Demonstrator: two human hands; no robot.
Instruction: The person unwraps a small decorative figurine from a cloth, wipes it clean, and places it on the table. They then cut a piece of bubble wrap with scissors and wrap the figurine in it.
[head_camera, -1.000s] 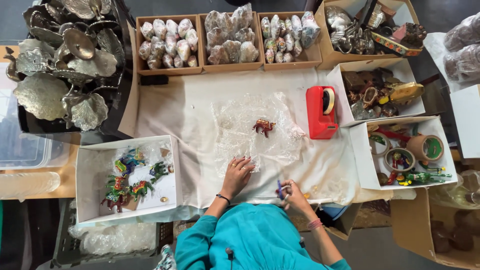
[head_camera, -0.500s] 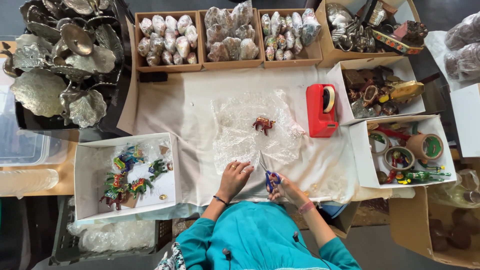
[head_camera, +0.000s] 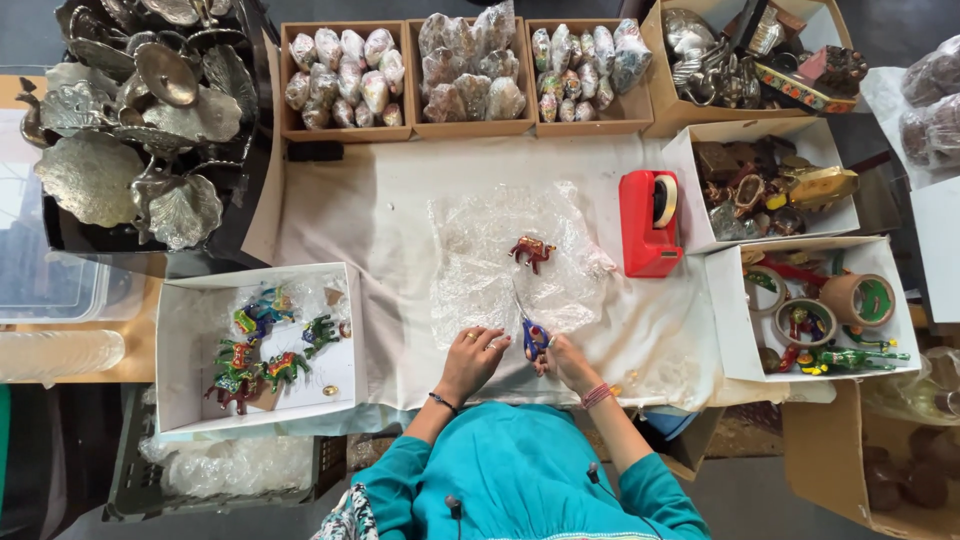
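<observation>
My right hand grips blue-handled scissors, their blades reaching into the near edge of a clear bubble wrap sheet spread on the white cloth. My left hand lies flat on the near left corner of that sheet, fingers spread. A small painted animal figurine stands on the wrap, beyond the scissors.
A red tape dispenser sits right of the wrap. A white box at left holds colourful figurines. Three cardboard trays of wrapped items line the far edge. Metal leaf dishes pile at far left; boxes of trinkets and tape rolls stand at right.
My right hand has taken up the scissors and moved them to the near edge of the bubble wrap. My left hand stays on the wrap's corner.
</observation>
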